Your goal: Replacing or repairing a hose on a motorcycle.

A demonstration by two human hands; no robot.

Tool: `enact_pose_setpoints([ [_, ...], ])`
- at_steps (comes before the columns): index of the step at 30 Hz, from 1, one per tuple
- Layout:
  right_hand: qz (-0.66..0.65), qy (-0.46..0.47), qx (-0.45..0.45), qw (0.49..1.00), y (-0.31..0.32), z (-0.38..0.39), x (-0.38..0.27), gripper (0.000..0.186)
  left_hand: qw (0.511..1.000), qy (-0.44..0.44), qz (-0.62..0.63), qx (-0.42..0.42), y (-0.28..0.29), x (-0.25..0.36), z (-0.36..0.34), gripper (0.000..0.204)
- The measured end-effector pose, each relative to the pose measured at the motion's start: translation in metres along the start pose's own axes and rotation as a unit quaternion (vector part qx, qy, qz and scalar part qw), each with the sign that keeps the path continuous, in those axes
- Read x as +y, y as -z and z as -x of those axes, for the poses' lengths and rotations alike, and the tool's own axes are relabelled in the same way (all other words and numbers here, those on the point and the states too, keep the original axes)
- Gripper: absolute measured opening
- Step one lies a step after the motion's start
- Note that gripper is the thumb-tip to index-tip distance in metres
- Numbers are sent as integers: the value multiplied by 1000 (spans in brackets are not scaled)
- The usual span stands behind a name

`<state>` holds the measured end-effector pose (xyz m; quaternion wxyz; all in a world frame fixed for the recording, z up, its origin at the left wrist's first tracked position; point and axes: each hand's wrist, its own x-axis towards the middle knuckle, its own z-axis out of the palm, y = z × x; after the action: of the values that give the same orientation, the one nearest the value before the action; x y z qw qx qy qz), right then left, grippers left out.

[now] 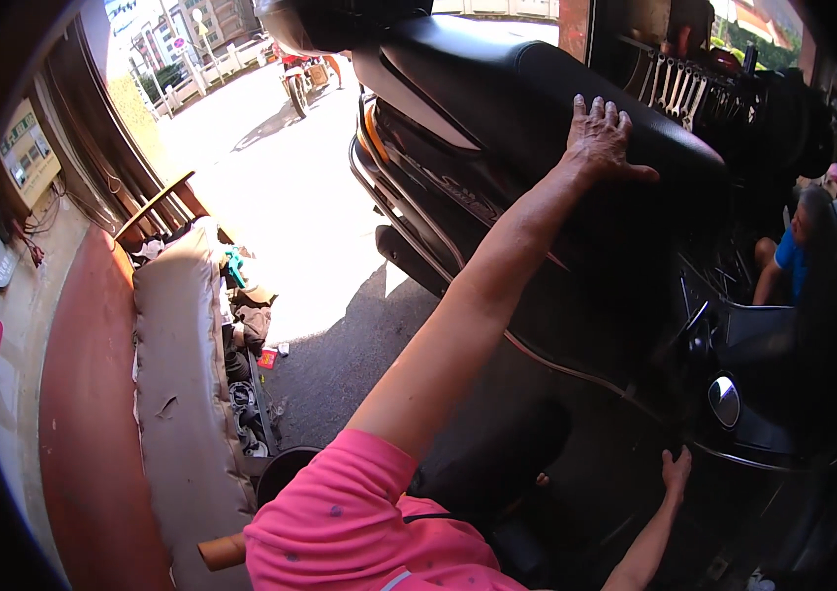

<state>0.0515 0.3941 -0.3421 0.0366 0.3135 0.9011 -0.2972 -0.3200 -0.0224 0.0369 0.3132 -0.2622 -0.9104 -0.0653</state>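
A large black motor scooter [418,187] stands across the upper right, its long dark seat [497,89] running toward the right. My left arm reaches up from a pink sleeve, and my left hand [601,143] lies on the seat, fingers spread and holding nothing. Low on the right, my right hand [675,471] is held out near the scooter's dark front panel [763,364], thumb and fingers apart. No object shows in it, and I cannot tell whether it touches the scooter. A small oval mirror-like piece [724,401] sits on that panel.
A worn padded bench [182,364] runs along the left wall, with clothes and odds and ends [246,320] beside it. Several wrenches [675,89] hang behind the seat. A person in blue [789,261] is low at the right. Another motorcycle [297,79] stands outside in sunlight.
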Motion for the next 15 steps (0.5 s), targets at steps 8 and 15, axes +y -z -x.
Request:
enact_pose_setpoints([
  [8,59,29,-40,997,-8,36,-31,80,999,26,-1,-27,16,10,9,119],
  [15,82,-32,52,995,96,38,-56,72,998,-16,-34,-53,19,16,20,139],
])
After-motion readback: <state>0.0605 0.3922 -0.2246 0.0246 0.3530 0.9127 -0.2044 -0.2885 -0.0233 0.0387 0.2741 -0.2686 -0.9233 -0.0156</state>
